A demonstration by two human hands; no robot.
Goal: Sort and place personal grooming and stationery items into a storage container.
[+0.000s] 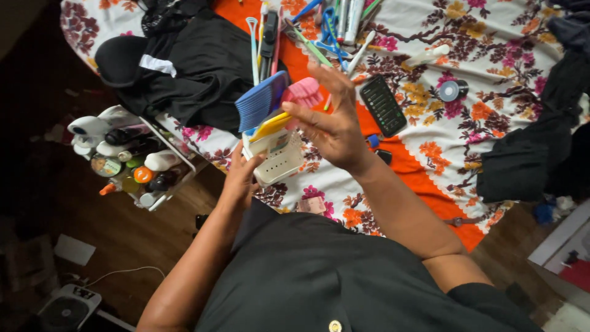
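Note:
My left hand (239,178) grips a small white perforated basket (279,161) from below and the left side. A blue wide-tooth comb (261,98), a pink brush (302,92) and a yellow item (270,125) stick up out of the basket. My right hand (332,120) is at the basket's top right, fingers spread, with fingertips on the pink brush and yellow item. Both hands are held above the near edge of a bed with a floral sheet (491,37).
Several combs, brushes and pens (326,24) lie on an orange cloth (412,166) at the top. A black phone (383,106), a small round tin (450,90), black clothes (196,67) and dark garments (534,147) lie about. A rack of bottles (132,163) stands left on the wood floor.

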